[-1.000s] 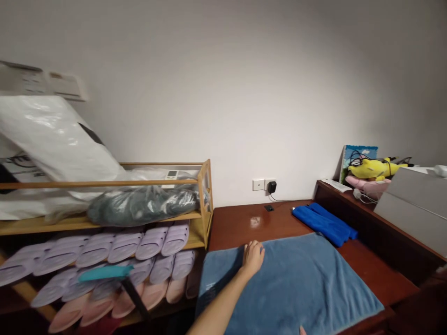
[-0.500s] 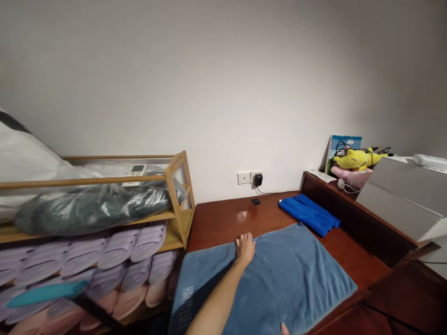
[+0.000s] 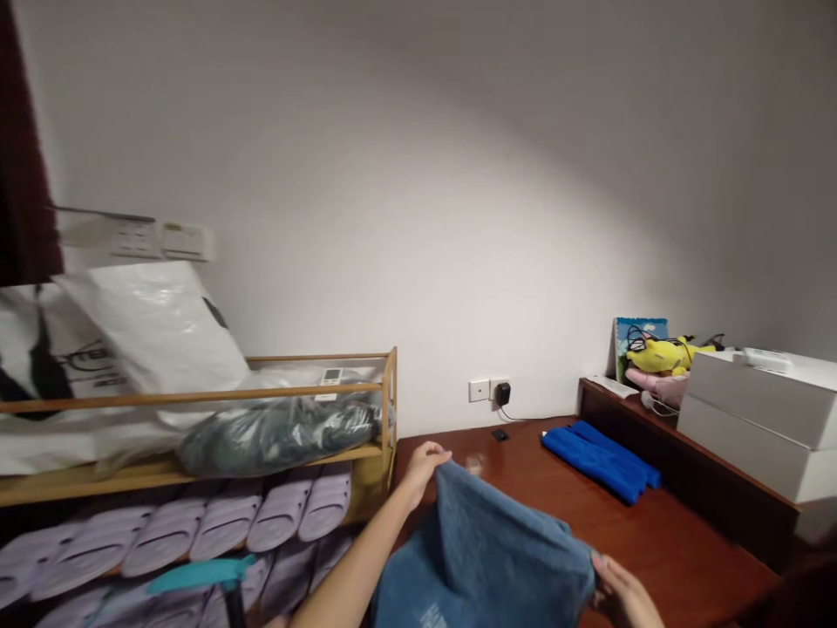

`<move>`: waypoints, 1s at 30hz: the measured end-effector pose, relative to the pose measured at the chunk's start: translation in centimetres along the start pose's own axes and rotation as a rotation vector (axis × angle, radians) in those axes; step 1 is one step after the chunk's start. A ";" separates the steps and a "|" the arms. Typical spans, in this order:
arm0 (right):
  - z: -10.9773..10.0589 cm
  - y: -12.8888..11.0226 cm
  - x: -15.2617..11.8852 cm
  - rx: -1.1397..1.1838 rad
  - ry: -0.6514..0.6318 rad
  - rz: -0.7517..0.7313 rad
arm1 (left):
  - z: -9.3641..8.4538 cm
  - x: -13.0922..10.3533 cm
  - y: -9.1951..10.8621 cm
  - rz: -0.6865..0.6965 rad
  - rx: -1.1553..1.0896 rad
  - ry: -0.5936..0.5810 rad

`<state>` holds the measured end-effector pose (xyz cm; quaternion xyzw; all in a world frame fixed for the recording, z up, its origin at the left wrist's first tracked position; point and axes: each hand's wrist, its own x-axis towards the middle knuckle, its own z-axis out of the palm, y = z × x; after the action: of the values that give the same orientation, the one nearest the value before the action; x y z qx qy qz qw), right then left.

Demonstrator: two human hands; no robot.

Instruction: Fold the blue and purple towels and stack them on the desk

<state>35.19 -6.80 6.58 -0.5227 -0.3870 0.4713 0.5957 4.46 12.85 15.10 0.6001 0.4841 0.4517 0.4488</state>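
A grey-blue towel [image 3: 503,541] with pale lettering near its lower left is lifted partly off the brown desk [image 3: 660,541]. My left hand [image 3: 425,471] pinches its upper left corner. At the right side, my right hand [image 3: 618,589] grips another edge of the same cloth, fingers closed on it. Between the two hands the upper edge runs slanting down to the right. Its lower part leaves the bottom of the view. Behind it on the desk lies a folded bright blue cloth [image 3: 598,460], touched by neither hand.
A wooden rack [image 3: 390,419] at left bears a plastic-wrapped dark bundle [image 3: 281,436], white bags [image 3: 150,323] and rows of lilac slippers [image 3: 275,515]. White boxes [image 3: 751,427] and a yellow plush toy [image 3: 667,356] sit on the raised right ledge. A black plug [image 3: 502,393] is in the wall.
The towel lay spread flat with my left hand resting on it; now both hands hold it raised and gathered. My right hand has come further into view. The view has tilted up and turned left.
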 end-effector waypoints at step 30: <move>3.9 -17.4 5.6 0.003 0.016 -0.327 | -9.4 -6.5 12.1 0.060 -0.345 -0.008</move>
<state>35.67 -0.51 24.15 -0.4557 -0.4615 0.3647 0.6682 -3.38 5.79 28.03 0.5301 0.3795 0.5390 0.5333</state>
